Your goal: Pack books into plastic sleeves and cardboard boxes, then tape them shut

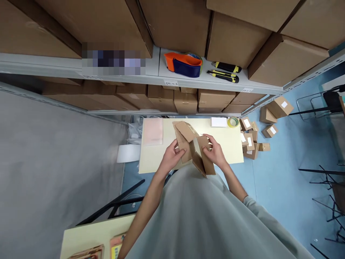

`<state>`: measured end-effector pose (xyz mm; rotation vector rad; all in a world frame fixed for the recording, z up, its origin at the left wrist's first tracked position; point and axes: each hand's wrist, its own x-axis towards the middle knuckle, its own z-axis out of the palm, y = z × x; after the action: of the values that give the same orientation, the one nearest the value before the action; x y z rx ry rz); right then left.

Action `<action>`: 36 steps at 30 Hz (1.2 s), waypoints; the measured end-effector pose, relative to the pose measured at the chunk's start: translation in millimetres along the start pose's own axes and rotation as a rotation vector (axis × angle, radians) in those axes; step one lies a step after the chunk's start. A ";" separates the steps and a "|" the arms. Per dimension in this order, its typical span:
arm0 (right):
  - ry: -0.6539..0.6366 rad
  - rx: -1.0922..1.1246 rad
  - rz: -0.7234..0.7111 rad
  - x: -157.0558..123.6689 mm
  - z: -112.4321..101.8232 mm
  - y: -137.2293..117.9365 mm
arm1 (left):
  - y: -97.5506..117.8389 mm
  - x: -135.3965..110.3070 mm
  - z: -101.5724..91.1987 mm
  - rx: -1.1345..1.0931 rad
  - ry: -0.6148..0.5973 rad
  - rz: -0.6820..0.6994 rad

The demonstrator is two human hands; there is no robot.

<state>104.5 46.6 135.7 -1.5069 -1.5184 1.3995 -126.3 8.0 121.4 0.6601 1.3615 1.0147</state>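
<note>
Across the top of the frame, a metal shelf point(151, 77) bearing large cartons point(175, 27). At centre, a pale yellow table point(151, 158). Above it, mid-frame, a partly unfolded cardboard box point(185, 143), pinched at its left side by the left hand point(172, 157), at its right by the right hand point(215, 153). Near the table's upper right corner, a white box point(219, 122), then a tape roll point(233, 122).

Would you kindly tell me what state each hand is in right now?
Left hand: closed, holding the open cardboard box at its left side.
Right hand: closed, holding the same box's right side.
</note>
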 end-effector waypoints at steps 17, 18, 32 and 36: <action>0.150 -0.173 0.028 26.4 -62.9 36.9 | 1.8 5.5 2.0 0.393 0.211 0.148; 0.166 -0.201 0.032 25.0 -63.8 36.5 | 2.3 3.7 1.0 0.443 0.203 0.157; 0.050 -0.825 0.297 -5.5 -47.7 11.9 | 0.7 -2.6 -18.4 0.614 0.022 0.227; 0.053 -0.969 0.266 -8.3 -34.0 10.0 | 7.0 -3.9 -18.7 0.623 -0.051 0.242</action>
<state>140.8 46.1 138.3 -2.3362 -2.1673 0.7123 -145.6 4.6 126.8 1.3301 1.5868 0.7423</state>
